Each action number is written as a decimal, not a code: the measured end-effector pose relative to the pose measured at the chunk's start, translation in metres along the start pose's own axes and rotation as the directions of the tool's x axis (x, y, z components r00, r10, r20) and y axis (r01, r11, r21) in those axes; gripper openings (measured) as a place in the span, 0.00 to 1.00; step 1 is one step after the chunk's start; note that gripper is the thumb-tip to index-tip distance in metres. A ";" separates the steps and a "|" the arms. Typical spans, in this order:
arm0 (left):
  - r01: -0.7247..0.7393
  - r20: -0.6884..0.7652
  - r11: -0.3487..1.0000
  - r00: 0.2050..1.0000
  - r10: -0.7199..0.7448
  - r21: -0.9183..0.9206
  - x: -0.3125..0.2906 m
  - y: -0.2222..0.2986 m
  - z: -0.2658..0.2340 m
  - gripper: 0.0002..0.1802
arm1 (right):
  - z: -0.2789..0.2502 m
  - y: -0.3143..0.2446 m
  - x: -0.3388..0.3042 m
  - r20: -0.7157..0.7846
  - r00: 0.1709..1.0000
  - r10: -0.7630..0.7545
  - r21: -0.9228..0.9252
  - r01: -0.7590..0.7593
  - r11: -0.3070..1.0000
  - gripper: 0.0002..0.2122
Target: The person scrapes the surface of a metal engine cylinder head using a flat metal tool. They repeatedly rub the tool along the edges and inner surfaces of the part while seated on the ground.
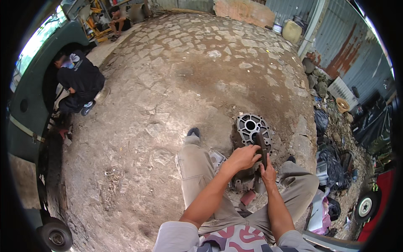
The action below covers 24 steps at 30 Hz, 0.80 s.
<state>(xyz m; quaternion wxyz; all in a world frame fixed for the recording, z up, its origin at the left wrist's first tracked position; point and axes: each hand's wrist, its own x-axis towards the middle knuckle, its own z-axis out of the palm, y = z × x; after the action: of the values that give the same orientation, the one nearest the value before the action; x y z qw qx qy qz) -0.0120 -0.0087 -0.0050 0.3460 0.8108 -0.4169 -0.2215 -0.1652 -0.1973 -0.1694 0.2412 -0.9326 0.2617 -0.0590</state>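
A grey metal gearbox housing (253,122) stands between my legs, its round, ribbed flange with bolt holes facing up. Over the near part of this flange is a dark, flat, long bar (261,144), tilted away from me. My right hand (268,171) is closed on the bar's near end, thumb up along it. From the left, my left hand (244,157) reaches to the bar's side with bent fingers pressed on it; the fingertips are partly hidden. A paler metal casting (217,159) lies by my left knee, and a reddish block (248,198) is below the housing.
A person in dark clothes (82,80) crouches beside a dark green vehicle (29,96) at left; another sits far back. Black bags (331,168), rubble and a wheel (366,206) line the right side. The stone-paved ground (126,138) is uneven.
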 end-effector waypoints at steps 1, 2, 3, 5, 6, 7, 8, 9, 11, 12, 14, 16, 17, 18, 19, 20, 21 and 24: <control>0.025 0.189 0.983 0.980 -0.060 0.182 0.000 0.007 -0.001 0.28 | -0.004 0.003 0.001 0.013 1.000 -0.004 -0.064 0.005 0.998 0.33; 0.006 0.360 0.931 0.921 -0.146 0.365 -0.003 0.013 -0.002 0.29 | -0.008 0.003 0.004 -0.011 1.000 0.024 -0.087 -0.024 0.996 0.32; 0.004 0.403 0.962 0.908 -0.118 0.273 -0.001 0.012 0.007 0.30 | -0.006 0.008 0.008 -0.073 0.992 0.103 -0.040 -0.106 0.994 0.31; -0.026 0.376 0.988 0.926 -0.035 0.154 -0.005 0.022 0.013 0.31 | -0.002 -0.001 0.007 0.001 0.923 0.386 0.055 -0.385 0.921 0.31; -0.111 0.317 0.986 0.946 0.067 0.124 -0.003 0.019 0.020 0.30 | 0.001 -0.001 0.005 0.022 0.937 0.350 0.049 -0.350 0.935 0.31; -0.142 0.276 0.985 0.955 0.110 0.101 -0.001 0.025 0.021 0.30 | 0.004 0.007 0.000 -0.110 0.986 0.129 0.054 -0.123 0.991 0.32; -0.147 0.250 0.986 0.960 0.124 0.074 -0.001 0.025 0.020 0.30 | 0.000 0.011 0.000 -0.098 0.989 0.110 -0.011 -0.112 0.994 0.32; -0.139 0.238 0.987 0.964 0.117 0.079 -0.002 0.028 0.017 0.29 | -0.007 0.016 0.005 -0.080 0.993 0.087 -0.078 -0.093 0.993 0.32; -0.155 0.213 0.983 0.968 0.132 0.096 -0.003 0.028 0.014 0.29 | -0.008 0.012 0.010 -0.070 0.948 0.310 -0.020 -0.312 0.950 0.32; -0.135 0.195 0.980 0.975 0.104 0.149 -0.004 0.023 0.014 0.29 | -0.007 0.008 0.007 -0.063 0.913 0.403 0.008 -0.404 0.915 0.32; -0.087 0.155 0.982 0.986 0.060 0.168 -0.007 0.013 0.012 0.29 | -0.011 -0.004 0.004 0.017 0.985 0.170 -0.087 -0.168 0.982 0.32; 0.058 0.032 0.998 0.998 -0.058 0.024 -0.003 0.017 0.006 0.29 | -0.010 0.003 0.003 -0.003 0.995 0.098 -0.103 -0.098 0.990 0.31; 0.121 -0.020 0.991 0.992 -0.122 -0.054 0.002 0.021 0.000 0.29 | -0.005 0.010 0.005 -0.073 0.987 0.143 -0.072 -0.149 0.986 0.31; 0.208 -0.147 0.942 0.957 -0.252 -0.263 0.010 0.025 -0.009 0.27 | 0.004 0.013 0.004 -0.137 0.972 0.190 -0.027 -0.195 0.980 0.31; 0.136 -0.333 0.887 0.893 -0.302 -0.440 0.018 0.009 -0.010 0.24 | 0.005 -0.010 0.004 -0.062 0.963 0.261 -0.055 -0.264 0.963 0.30; 0.038 -0.445 0.807 0.819 -0.363 -0.590 0.025 -0.008 -0.013 0.20 | 0.005 -0.024 0.003 -0.026 0.988 0.152 -0.084 -0.153 0.985 0.30; -0.043 -0.453 0.681 0.777 -0.437 -0.731 0.028 -0.013 -0.024 0.19 | -0.001 -0.028 0.002 -0.004 0.999 0.053 -0.121 -0.054 0.991 0.30; -0.229 -0.351 0.272 0.713 -0.607 -0.935 0.026 -0.011 -0.049 0.17 | -0.003 -0.023 0.007 -0.051 0.995 0.091 -0.110 -0.096 0.989 0.31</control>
<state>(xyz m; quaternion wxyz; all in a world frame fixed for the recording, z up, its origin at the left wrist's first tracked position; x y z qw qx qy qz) 0.0394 -0.0074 0.0176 0.8431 0.5091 0.0628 -0.1615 -0.1499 -0.1852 -0.1557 0.1847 -0.9299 0.3135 -0.0542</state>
